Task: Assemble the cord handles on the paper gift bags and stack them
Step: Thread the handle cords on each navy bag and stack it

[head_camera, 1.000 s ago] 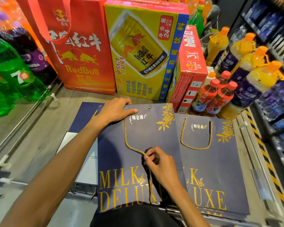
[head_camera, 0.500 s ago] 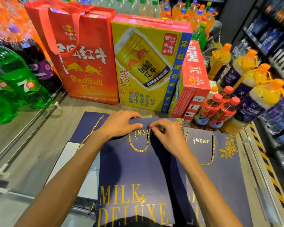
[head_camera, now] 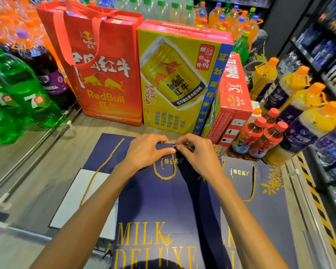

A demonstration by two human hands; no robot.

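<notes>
A flat navy gift bag [head_camera: 159, 206] with gold "MILK DELUXE" lettering lies in front of me. Its gold cord [head_camera: 164, 176] hangs in a short loop below the top edge. My left hand [head_camera: 145, 151] presses on the bag's top edge, thumb against the cord. My right hand [head_camera: 197, 154] pinches the cord's free end at the bag's upper right corner. A second navy bag [head_camera: 264, 210] with its gold handle [head_camera: 252, 189] fitted lies to the right, partly under the first. Another navy bag [head_camera: 103, 150] lies underneath on the left with a loose gold cord [head_camera: 99, 171].
All this lies on a low wooden shelf [head_camera: 37, 181] with metal rails. A red RedBull bag [head_camera: 105, 78] and yellow and red RedBull cartons [head_camera: 178, 80] stand just behind. Green soda bottles [head_camera: 17, 94] crowd the left, orange juice bottles [head_camera: 299, 105] the right. A white sheet [head_camera: 74, 199] lies at left.
My right hand carried the cord's free end from the bag's middle up to its top edge, shortening the loop. My left hand stayed at the top edge. The camera moved closer.
</notes>
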